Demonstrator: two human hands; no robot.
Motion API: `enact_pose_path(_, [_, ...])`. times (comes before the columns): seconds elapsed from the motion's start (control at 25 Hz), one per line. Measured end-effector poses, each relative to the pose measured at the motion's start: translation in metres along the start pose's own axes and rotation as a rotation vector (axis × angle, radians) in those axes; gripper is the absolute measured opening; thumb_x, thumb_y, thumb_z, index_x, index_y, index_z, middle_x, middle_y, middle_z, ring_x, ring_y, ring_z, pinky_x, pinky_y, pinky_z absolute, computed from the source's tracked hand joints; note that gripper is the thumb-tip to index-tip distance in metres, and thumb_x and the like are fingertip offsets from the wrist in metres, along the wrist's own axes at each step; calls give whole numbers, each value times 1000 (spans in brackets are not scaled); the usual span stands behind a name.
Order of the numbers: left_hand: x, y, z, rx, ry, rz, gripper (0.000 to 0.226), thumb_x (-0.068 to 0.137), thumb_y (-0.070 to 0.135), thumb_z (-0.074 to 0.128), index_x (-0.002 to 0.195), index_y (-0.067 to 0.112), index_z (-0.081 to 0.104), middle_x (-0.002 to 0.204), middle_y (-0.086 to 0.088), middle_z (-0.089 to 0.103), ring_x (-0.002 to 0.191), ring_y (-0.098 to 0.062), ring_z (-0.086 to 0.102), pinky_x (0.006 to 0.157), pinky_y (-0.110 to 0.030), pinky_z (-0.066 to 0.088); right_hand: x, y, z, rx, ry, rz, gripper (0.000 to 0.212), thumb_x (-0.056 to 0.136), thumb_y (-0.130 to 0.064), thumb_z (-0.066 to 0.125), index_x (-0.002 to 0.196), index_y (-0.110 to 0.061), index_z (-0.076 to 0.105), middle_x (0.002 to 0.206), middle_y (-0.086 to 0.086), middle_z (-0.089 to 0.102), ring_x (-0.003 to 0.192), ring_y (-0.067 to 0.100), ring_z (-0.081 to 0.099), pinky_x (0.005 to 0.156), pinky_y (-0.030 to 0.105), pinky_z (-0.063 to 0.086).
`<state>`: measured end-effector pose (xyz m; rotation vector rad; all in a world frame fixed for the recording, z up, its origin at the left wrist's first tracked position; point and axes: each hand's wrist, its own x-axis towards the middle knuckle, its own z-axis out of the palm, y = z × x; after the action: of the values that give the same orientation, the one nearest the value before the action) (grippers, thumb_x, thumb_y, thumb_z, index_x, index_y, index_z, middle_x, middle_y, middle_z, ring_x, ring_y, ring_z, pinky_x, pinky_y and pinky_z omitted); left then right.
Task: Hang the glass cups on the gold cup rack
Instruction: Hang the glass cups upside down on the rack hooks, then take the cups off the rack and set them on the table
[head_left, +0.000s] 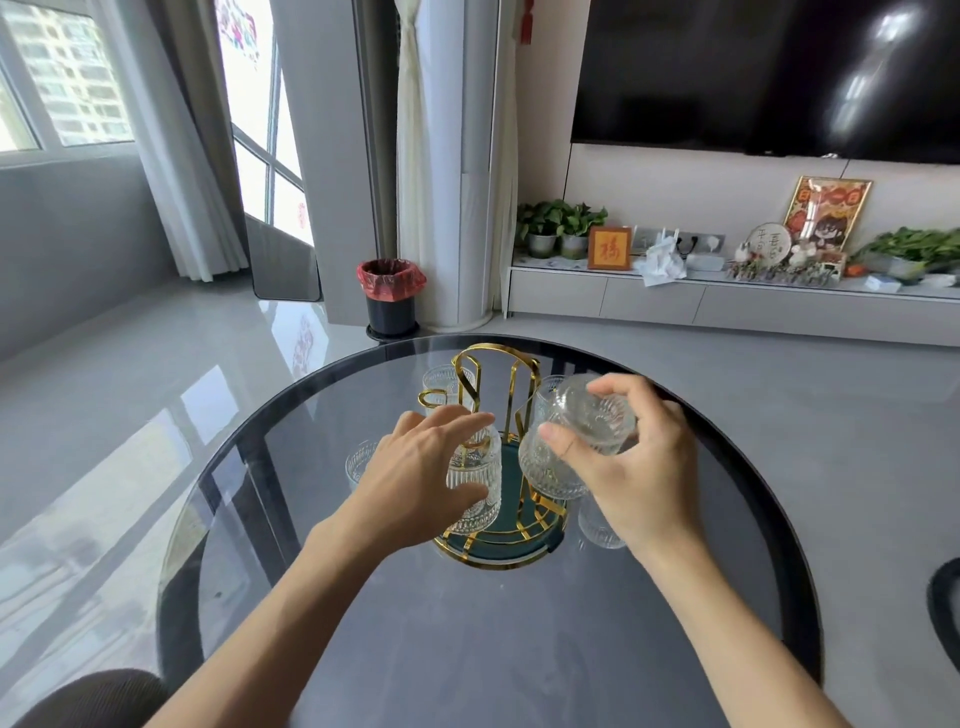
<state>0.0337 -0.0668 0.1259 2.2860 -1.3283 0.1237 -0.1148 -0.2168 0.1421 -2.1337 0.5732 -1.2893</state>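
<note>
Here six ribbed clear glass cups can be counted around one gold cup rack (493, 415), which stands on a round dark-glass worktop (519, 649). The rack is upright — a tall looped handle, curved gold arms, and a round teal base with a gold rim.

The right hand (634, 467) grips one cup (592, 415) above the rack's right side, fingers wrapped round it; its long axis tilts up and to the right. Just under it hangs a second cup (545, 462), tilted on a rack arm over the base. The left hand (415, 478) closes its thumb and fingers round a third cup (475, 486) on the rack's left side, with its long axis close to upright over the base.

Three more cups stand on the worktop itself — one behind the rack on the left (447, 387), one left of the left hand and partly hidden by it (358, 460), one beside the base on the right under the right wrist (597, 525).

All the cups show the same vertical fluting and clear glass.
</note>
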Motion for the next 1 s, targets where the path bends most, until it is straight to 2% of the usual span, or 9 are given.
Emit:
enact_pose_path(0.08, [0, 0, -2, 32, -32, 11, 73, 84, 45, 73, 148, 41, 37, 151, 12, 42, 126, -20, 41, 97, -41, 42, -8, 8, 13, -83, -118, -7, 44, 61, -50, 83, 95, -31, 62, 90, -31, 54, 90, 15, 49, 69, 12, 36])
enact_pose_path(0.2, [3, -2, -14, -69, -186, 26, 76, 78, 55, 72, 146, 40, 40, 149, 11, 44, 130, -18, 43, 103, -43, 39, -25, 25, 22, -127, -224, -3, 41, 65, -50, 83, 95, -34, 60, 93, -27, 58, 94, 15, 48, 72, 10, 32])
enact_pose_path(0.32, [24, 13, -26, -343, -21, -86, 67, 80, 63, 59, 140, 34, 48, 143, 2, 54, 128, -20, 52, 99, -39, 42, -26, 30, 21, -146, -266, -8, 41, 70, -60, 74, 98, -37, 57, 100, -24, 61, 94, 13, 47, 72, 23, 38])
enact_pose_path(0.4, [52, 30, -24, -100, 92, -196, 68, 88, 70, 44, 139, 25, 47, 137, -9, 59, 124, -31, 52, 98, -46, 44, -27, 27, 21, -182, -268, -29, 41, 70, -60, 71, 101, -36, 58, 104, -20, 63, 93, 14, 48, 74, 31, 41])
enact_pose_path(0.48, [76, 48, -17, 145, 7, -292, 79, 87, 77, 33, 135, 16, 45, 132, -17, 60, 125, -37, 48, 99, -51, 40, -32, 25, 20, -212, -262, -67, 45, 70, -60, 68, 107, -35, 61, 109, -18, 63, 94, 13, 49, 78, 32, 44])
enact_pose_path(0.6, [94, 55, -4, 171, -32, -348, 79, 87, 74, 39, 128, 7, 48, 129, -20, 58, 124, -38, 46, 99, -49, 38, -38, 30, 13, -169, -315, -62, 55, 77, -70, 60, 123, -40, 56, 119, -27, 58, 104, 6, 49, 85, 28, 44])
enact_pose_path(0.72, [100, 49, 2, 126, -7, -264, 65, 88, 64, 47, 117, 5, 51, 121, -22, 59, 114, -38, 49, 94, -44, 37, -42, 43, 8, 27, -226, 112, 57, 79, -79, 48, 126, -47, 47, 123, -41, 48, 110, 1, 52, 89, 27, 46])
enact_pose_path(0.88, [104, 41, -8, -61, -171, -46, 64, 90, 47, 59, 142, 14, 42, 137, -18, 55, 123, -34, 50, 97, -39, 37, -47, 73, 10, 120, 10, 346, 47, 90, -56, 54, 132, -36, 44, 135, -14, 49, 117, 17, 52, 95, 44, 48])
enact_pose_path(1.0, [104, 29, -15, -225, -279, 78, 65, 93, 28, 62, 152, 22, 33, 155, -8, 39, 137, -25, 42, 99, -29, 33, -57, 87, 11, 74, 20, 372, 63, 89, -33, 68, 143, -24, 36, 148, 1, 40, 131, 21, 43, 105, 40, 39])
